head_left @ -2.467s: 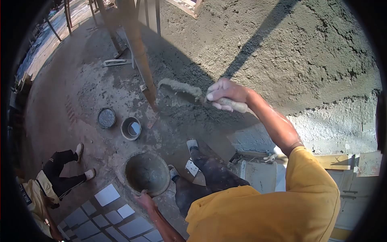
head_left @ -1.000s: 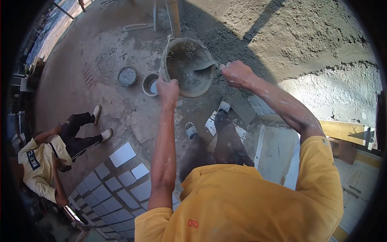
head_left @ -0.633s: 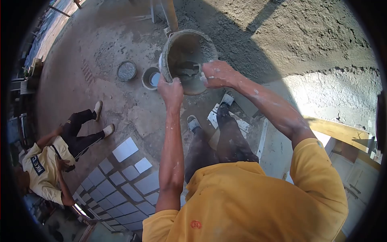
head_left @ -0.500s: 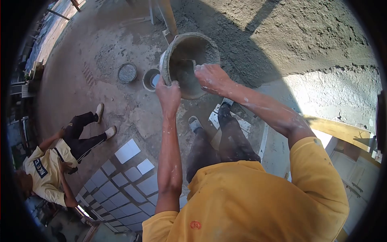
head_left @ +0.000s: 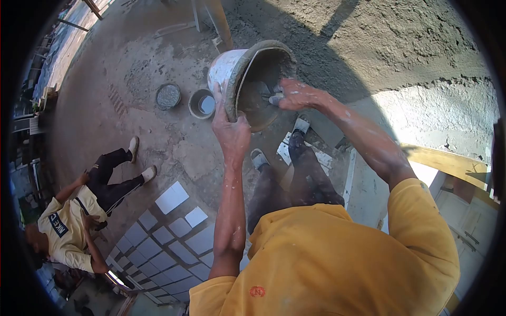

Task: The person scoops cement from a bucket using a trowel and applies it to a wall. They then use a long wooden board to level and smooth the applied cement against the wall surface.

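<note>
A large white bucket (head_left: 224, 66), its rim crusted with grey mortar, is tilted with its mouth toward the right. My left hand (head_left: 232, 129) grips the near left part of its rim, thumb over the edge. My right hand (head_left: 295, 95) is at the bucket's mouth, fingers closed round the handle of a trowel (head_left: 259, 88), whose blade lies inside the bucket. Grey wet residue coats the inner wall. Both hands and forearms are smeared with grey.
Left of the bucket stand a small bucket (head_left: 202, 104) and a round container of grey mix (head_left: 168, 96). Pale tiles (head_left: 172, 197) lie on the ground at lower left. Another person (head_left: 74, 226) is at the far left. A mortar-covered surface (head_left: 411, 47) fills the upper right.
The large bucket has tipped further, showing more of its outer left side. My left hand has shifted slightly right and down, and my right hand has moved right with the trowel.
</note>
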`<act>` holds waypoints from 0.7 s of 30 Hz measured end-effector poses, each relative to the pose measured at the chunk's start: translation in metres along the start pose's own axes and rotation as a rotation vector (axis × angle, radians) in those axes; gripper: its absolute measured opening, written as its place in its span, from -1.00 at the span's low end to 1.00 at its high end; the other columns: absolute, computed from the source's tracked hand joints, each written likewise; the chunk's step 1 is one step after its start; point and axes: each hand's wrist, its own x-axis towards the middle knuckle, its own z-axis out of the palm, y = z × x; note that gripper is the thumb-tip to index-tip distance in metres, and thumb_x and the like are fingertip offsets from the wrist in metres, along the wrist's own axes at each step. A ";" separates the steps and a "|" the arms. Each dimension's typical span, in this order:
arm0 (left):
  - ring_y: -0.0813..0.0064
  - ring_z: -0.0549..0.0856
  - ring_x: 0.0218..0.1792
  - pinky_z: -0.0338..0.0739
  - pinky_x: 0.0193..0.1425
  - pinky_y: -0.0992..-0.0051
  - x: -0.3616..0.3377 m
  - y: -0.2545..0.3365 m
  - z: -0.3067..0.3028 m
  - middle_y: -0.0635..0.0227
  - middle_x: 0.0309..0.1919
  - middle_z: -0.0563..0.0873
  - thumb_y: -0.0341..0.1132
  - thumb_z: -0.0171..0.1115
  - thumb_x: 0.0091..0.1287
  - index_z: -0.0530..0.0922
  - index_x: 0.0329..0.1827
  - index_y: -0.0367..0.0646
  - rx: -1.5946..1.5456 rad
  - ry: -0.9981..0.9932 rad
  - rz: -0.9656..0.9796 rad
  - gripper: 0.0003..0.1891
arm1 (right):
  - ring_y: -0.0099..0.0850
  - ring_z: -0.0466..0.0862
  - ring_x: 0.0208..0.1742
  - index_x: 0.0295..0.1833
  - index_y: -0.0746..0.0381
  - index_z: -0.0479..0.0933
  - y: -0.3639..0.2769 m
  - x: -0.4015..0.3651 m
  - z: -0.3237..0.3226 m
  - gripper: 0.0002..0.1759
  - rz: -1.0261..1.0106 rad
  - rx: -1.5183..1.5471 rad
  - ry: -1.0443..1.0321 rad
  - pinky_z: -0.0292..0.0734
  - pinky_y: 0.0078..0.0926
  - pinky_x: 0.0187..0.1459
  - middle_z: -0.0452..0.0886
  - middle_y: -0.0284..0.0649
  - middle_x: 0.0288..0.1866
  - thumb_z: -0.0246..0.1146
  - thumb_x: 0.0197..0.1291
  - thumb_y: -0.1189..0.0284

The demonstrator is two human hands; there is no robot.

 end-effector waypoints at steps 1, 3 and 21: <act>0.22 0.37 0.73 0.28 0.74 0.31 -0.002 -0.001 0.000 0.01 0.76 0.34 -0.78 0.12 0.24 0.40 0.72 -0.24 -0.029 0.004 -0.026 -0.14 | 0.07 0.77 0.06 -0.05 0.45 0.69 -0.018 -0.006 0.004 -0.51 0.091 0.167 -0.036 0.63 0.01 0.17 0.77 0.22 -0.06 0.32 0.37 0.13; 0.22 0.46 0.67 0.31 0.71 0.31 -0.008 -0.029 0.004 -0.02 0.69 0.45 -0.75 0.12 0.27 0.41 0.70 -0.32 -0.088 0.047 -0.164 -0.20 | -0.02 0.76 0.00 -0.03 0.45 0.69 -0.042 -0.015 0.010 -0.49 0.189 0.334 -0.062 0.60 -0.03 0.13 0.77 0.17 -0.10 0.32 0.42 0.11; 0.23 0.68 0.14 0.58 0.30 0.30 -0.043 -0.138 -0.023 -0.04 0.29 0.67 -0.64 0.26 0.25 0.37 0.56 -0.55 -0.290 0.652 -0.696 -0.28 | 0.22 0.77 0.00 -0.10 0.47 0.66 -0.099 -0.022 -0.159 -0.45 -0.266 -0.005 0.107 0.63 0.08 0.15 0.74 0.21 -0.20 0.38 0.44 0.06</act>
